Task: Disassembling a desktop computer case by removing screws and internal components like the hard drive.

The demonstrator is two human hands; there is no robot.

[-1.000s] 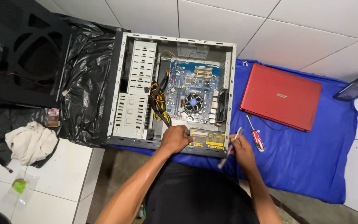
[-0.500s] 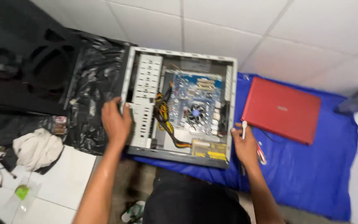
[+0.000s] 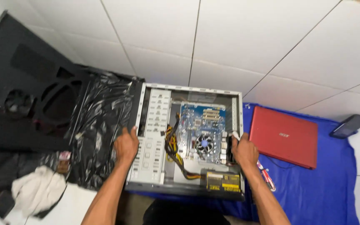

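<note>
So there's an open desktop PC case (image 3: 188, 141) lying on its side on the tiled floor, guts facing up. Left hand (image 3: 126, 146) is clamped on the case's left edge, thumb up over the drive-bay wall. Right hand (image 3: 244, 151) is gripping the case's right edge by the rear panel, fingers curled over it, and a white-handled tool (image 3: 234, 135) pokes out of that fist. Inside the case, the blue motherboard (image 3: 201, 125) sits toward the right, with its round CPU fan (image 3: 205, 143) just left of the right hand. A yellow cable bundle (image 3: 172, 146) runs down the middle. Right of the case, a red laptop (image 3: 284, 136) lies shut on a blue cloth (image 3: 313, 191). Left of the case there's crumpled black plastic (image 3: 101, 121).
</note>
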